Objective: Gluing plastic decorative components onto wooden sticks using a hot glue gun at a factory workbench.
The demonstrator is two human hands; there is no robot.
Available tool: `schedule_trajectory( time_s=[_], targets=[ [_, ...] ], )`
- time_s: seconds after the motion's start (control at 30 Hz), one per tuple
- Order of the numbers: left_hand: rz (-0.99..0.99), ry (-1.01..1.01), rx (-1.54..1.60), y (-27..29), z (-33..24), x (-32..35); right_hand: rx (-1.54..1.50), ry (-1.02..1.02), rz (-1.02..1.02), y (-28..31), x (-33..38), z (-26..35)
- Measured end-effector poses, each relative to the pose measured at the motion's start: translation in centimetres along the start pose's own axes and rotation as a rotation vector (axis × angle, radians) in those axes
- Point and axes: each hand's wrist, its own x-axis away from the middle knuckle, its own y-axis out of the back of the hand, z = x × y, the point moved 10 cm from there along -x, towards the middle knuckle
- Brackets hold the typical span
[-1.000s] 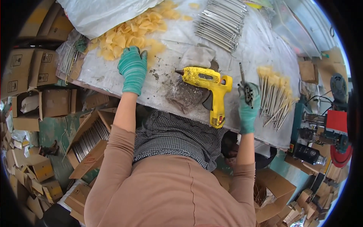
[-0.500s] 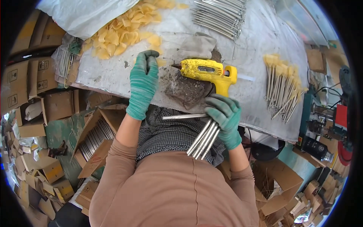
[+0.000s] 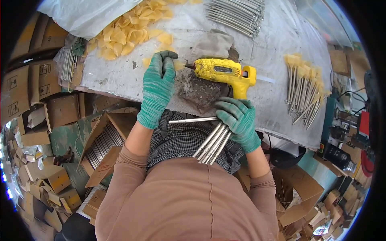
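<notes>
My left hand (image 3: pixel 159 82), in a green glove with dark fingertips, is over the work table (image 3: pixel 277 36). Its fingers bend over toward the thumb beside a thin yellowish petal-shaped piece (image 3: pixel 179 64); whether they grip that piece is hidden. My right hand (image 3: pixel 238 120), gloved alike, closes around several silver metal rods (image 3: pixel 212 142) at the table's front edge. One rod (image 3: pixel 191 120) sticks out leftward, apart from the bundle. Just beyond the right hand lies a yellow glue gun (image 3: pixel 217 70), its nozzle pointing left toward my left hand, with a clear glue stick (image 3: pixel 266 79) at its rear.
Yellowish petal pieces (image 3: pixel 128 30) are heaped at the far left. Silver rods (image 3: pixel 235 18) lie at the back; rods with yellowish tips (image 3: pixel 303 90) lie at right. A grey cloth (image 3: pixel 213 43) sits behind the gun. A carton of rods (image 3: pixel 105 146) stands below left.
My left hand has shifted slightly right, nearer the glue gun's nozzle. The right hand keeps hold of the rods, which have swung slightly to the left. The view has shifted a little.
</notes>
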Motion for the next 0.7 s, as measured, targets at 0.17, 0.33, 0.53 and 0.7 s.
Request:
schedule_trajectory(
  time_s=[0.17, 0.33, 0.53, 0.7],
  targets=[
    [-0.015, -0.057, 0.023, 0.1, -0.3, -0.1, -0.001, -0.050, -0.033, 0.0, 0.5, -0.4],
    [-0.027, -0.070, 0.019, 0.2, -0.8, 0.0, -0.022, -0.060, -0.054, 0.2, 0.3, -0.5],
    [-0.081, -0.168, -0.132, 0.9, -2.6, 0.7, 0.050, -0.144, -0.180, 2.4, 0.5, -0.4],
    [-0.084, -0.197, -0.122, 0.7, -3.1, 1.0, 0.133, -0.346, -0.102, 2.3, 0.3, -1.8]
  ],
)
